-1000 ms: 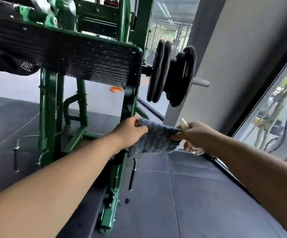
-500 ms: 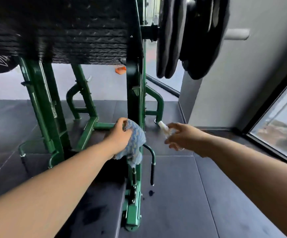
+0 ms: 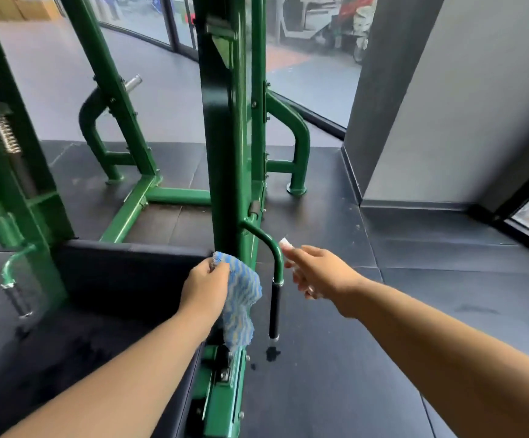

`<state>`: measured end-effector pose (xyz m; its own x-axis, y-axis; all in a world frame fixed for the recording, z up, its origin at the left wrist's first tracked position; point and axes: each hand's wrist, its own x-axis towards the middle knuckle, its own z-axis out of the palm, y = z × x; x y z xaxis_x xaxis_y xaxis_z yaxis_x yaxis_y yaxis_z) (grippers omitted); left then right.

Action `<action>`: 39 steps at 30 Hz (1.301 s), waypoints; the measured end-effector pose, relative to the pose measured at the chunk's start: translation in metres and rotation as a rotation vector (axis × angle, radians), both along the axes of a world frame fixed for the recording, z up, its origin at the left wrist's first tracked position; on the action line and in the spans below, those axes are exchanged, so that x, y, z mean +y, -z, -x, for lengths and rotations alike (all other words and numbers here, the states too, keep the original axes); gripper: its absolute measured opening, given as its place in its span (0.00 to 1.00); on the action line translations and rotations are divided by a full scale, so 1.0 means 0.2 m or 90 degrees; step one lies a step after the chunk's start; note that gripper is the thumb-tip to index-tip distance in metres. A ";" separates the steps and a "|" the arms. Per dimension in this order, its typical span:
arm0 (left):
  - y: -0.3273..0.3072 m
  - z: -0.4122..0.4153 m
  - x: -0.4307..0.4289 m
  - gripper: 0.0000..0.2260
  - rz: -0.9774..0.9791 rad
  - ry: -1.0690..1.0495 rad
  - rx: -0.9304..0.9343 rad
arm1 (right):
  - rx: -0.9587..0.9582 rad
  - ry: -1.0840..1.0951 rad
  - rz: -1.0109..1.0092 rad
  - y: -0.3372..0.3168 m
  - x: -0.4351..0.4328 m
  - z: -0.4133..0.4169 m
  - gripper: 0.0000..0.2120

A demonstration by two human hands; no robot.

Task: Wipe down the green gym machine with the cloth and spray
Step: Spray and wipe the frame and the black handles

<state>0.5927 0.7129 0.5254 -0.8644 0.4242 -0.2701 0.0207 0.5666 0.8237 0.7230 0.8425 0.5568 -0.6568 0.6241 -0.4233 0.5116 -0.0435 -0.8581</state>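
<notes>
- Nearest the camera, the green base rail [image 3: 222, 390] of the gym machine runs along the floor [image 3: 336, 390], with a dark wet spot [image 3: 272, 354] on the floor just beside it, directly under the handle's tip; this looks like drip from spraying.
- The left hand [image 3: 204, 287] has its grip clamped on a bunched blue-and-white cloth [image 3: 241, 298]. The cloth's upper part is pressed against the lower end of the green upright post [image 3: 225, 137] and its loose end hangs toward the base rail. Held there, it appears set to rub along the post.
- Just beside the cloth, a curved green handle [image 3: 271, 248] leaves the post and drops into a black grip sleeve [image 3: 275, 308].
- The right hand [image 3: 317, 270] hovers close to that handle's bend, its grip closed around a spray bottle [image 3: 286, 242], of which only the white tip shows above the fingers. The tip points toward the handle and post, probably so wetting and wiping can alternate without swapping hands.
- Left of the post, a black pad [image 3: 124, 270] fills the space between frame members.
- Farther back stand more green frame tubes [image 3: 301, 147], a grey wall [image 3: 462, 105] and glass panels.
- By these signs the lower post is the part in hand; the handle and base look not yet wiped.
</notes>
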 end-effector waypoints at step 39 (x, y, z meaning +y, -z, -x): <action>1.08 0.48 0.32 0.08 -0.217 0.050 0.217 | -0.290 -0.132 -0.849 0.66 0.35 0.69 0.29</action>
<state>0.4959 0.7778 0.3102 -0.8413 0.5069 0.1878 0.3529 0.2519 0.9011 0.5855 0.9118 0.4248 -0.7525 0.6277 0.1993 0.6465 0.7617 0.0420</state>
